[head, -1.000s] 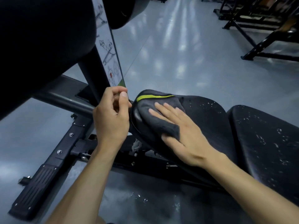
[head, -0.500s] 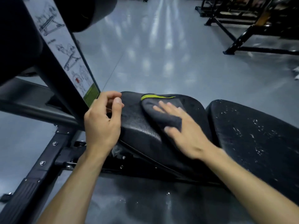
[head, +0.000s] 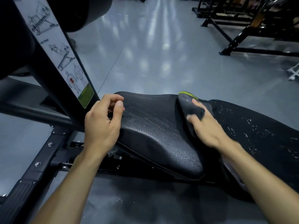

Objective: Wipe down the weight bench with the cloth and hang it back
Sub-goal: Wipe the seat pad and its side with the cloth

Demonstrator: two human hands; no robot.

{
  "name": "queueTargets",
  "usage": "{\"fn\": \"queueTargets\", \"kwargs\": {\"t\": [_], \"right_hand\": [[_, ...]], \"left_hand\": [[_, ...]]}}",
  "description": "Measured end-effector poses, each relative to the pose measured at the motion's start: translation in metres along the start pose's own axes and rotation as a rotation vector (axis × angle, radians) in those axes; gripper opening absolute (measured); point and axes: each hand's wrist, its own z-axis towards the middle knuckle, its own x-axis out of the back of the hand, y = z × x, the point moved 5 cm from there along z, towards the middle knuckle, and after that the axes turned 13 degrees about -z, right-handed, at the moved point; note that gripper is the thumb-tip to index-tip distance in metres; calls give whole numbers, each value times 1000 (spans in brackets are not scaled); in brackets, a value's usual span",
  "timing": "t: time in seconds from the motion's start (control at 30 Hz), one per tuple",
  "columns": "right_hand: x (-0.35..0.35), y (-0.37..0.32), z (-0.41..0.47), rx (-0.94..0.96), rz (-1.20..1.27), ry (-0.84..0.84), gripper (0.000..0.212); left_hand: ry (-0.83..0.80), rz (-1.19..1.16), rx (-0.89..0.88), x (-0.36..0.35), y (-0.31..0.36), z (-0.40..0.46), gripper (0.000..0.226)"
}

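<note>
Grey microfibre with a lime-green edge: cloth (head: 191,109), bunched at the far side of the bench, right over the gap between seat pad (head: 155,131) and back pad (head: 252,126). Pressed down there by the right hand (head: 208,128), palm down, fingers spread flat on the fabric rather than closed round it; blurred, so no finer detail to be had. Left hand (head: 102,125) at the narrow front end of the seat pad, just beside the slanted black post (head: 48,75), loosely curled with thumb near forefinger, nothing gripped. Could not tell whether it touched the pad or merely hovered at its edge. Seat pad dark, textured, with a dull even sheen; back pad speckled all over with pale droplets. White exercise diagrams and a green label (head: 85,95) on the face of the post. Black roller pad (head: 90,12) above, at top left. Glossy grey floor (head: 153,54) beyond, with black frames of other machines (head: 242,29) at top right.
</note>
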Motion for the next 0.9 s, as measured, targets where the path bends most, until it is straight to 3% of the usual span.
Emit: {"fn": "queueTargets", "kwargs": {"t": [0.07, 0.17, 0.27, 0.37, 0.43, 0.5, 0.57, 0.6, 0.67, 0.77, 0.9], "right_hand": [[5, -16, 50, -150, -58, -57, 37], [-3, -67, 86, -132, -241, -34, 49], [-31, -137, 54, 266, -118, 50, 39], [-37, -146, 4, 530, 37, -34, 62], [-25, -109, 17, 444, 48, -44, 64], [-6, -64, 48, 173, -6, -24, 51], [2, -49, 72, -38, -116, -34, 42], [-3, -59, 80, -39, -178, -41, 44], [-22, -107, 90, 126, -211, -50, 50], [-46, -170, 88, 396, -68, -150, 55], [-44, -161, 79, 464, 18, -183, 74]], "left_hand": [[8, -3, 0, 4, 4, -2, 13], [60, 10, -30, 16, 8, -2, 13], [98, 12, -35, 24, 6, 3, 13], [118, -21, -12, 27, 3, 6, 13], [128, -32, -9, 31, 2, 7, 15], [118, -25, -8, 34, 1, 5, 17], [112, -21, 6, 38, -1, 4, 19], [116, -28, 14, 39, -3, 4, 20], [148, -48, 11, 42, -4, 8, 21], [203, -94, -30, 42, -10, 15, 20], [243, -121, -38, 38, -19, 16, 20]]}}
